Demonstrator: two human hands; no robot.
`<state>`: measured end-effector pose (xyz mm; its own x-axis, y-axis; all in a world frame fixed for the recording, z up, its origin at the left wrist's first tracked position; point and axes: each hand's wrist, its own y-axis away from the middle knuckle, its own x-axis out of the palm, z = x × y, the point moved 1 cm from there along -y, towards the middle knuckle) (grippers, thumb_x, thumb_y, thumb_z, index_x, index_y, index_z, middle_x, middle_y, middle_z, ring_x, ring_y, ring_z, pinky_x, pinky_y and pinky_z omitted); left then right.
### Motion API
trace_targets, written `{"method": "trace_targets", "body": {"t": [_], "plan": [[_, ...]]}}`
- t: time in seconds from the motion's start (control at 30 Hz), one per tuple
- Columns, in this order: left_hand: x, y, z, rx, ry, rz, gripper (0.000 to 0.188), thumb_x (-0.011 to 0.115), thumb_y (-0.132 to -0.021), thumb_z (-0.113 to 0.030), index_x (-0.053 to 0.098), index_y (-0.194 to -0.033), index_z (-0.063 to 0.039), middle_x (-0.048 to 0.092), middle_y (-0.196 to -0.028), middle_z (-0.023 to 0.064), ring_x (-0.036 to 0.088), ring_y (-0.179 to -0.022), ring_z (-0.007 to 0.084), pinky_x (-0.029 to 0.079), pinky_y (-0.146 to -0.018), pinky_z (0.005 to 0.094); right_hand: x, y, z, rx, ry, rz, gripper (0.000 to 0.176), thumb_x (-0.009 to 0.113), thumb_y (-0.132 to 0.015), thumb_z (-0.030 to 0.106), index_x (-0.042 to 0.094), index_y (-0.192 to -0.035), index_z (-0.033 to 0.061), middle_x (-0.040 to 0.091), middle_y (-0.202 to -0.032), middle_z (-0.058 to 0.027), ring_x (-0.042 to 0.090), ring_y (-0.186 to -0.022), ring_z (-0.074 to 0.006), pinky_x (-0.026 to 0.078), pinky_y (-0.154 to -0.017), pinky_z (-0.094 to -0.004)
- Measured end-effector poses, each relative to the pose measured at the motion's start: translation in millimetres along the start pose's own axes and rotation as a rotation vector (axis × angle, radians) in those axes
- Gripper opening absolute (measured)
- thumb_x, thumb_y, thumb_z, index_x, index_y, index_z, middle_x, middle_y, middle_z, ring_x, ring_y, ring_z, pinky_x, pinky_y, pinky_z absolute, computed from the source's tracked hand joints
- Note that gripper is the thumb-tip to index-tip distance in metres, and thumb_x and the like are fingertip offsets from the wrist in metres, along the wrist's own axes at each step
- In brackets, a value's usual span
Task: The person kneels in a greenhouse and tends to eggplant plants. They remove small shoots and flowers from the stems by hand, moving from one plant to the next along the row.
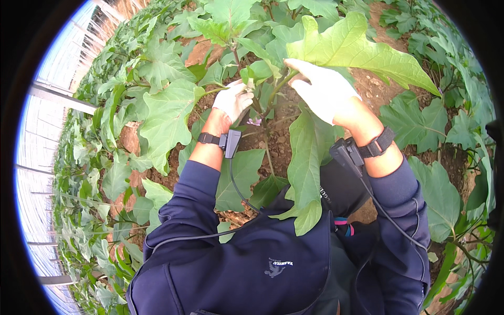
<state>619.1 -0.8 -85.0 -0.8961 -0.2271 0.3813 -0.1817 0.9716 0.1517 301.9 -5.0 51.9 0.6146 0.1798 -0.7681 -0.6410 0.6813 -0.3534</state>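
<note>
My left hand [235, 100], in a white glove, has its fingers closed at the middle of an eggplant plant, with a small pale piece, perhaps a withered flower, at the fingertips. My right hand [323, 88], also white-gloved, has thumb and fingers around a green side stem [278, 87] that bears a large light-green leaf [354, 49]; whether it grips the stem firmly is hard to tell. A purple eggplant flower [254, 121] hangs below my left hand. A long drooping leaf [305, 157] hangs between my forearms.
Leafy eggplant plants [165, 59] surround me on all sides. Brown soil [368, 90] shows between them. At the left stand the greenhouse's plastic wall [43, 138] and a metal bar [63, 97]. Black cables [204, 237] run from the wrist-worn devices along my sleeves.
</note>
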Motion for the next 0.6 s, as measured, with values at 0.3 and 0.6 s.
{"method": "trace_targets", "body": {"t": [0.3, 0.6], "plan": [[2, 13, 4, 0.009, 0.027, 0.217, 0.031, 0.055, -0.105, -0.014, 0.059, -0.133, -0.002, 0.065, -0.131, 0.0161, 0.068, -0.115, 0.0318, 0.057, -0.095, 0.0450, 0, 3, 1, 0.046, 0.006, 0.015, 0.051, 0.052, -0.103, 0.029, 0.051, -0.151, 0.0129, 0.074, -0.123, -0.0135, 0.068, -0.115, -0.0348, 0.051, -0.102, -0.0396], [0, 7, 15, 0.084, -0.185, 0.038, 0.039, 0.064, -0.102, -0.013, 0.058, -0.137, 0.004, 0.070, -0.123, 0.0118, 0.070, -0.098, 0.0210, 0.057, -0.089, 0.0337, -2, 7, 6, 0.047, -0.020, 0.024, 0.050, 0.045, -0.103, 0.029, 0.053, -0.149, 0.0120, 0.068, -0.129, -0.0236, 0.064, -0.117, -0.0427, 0.050, -0.103, -0.0469]]}}
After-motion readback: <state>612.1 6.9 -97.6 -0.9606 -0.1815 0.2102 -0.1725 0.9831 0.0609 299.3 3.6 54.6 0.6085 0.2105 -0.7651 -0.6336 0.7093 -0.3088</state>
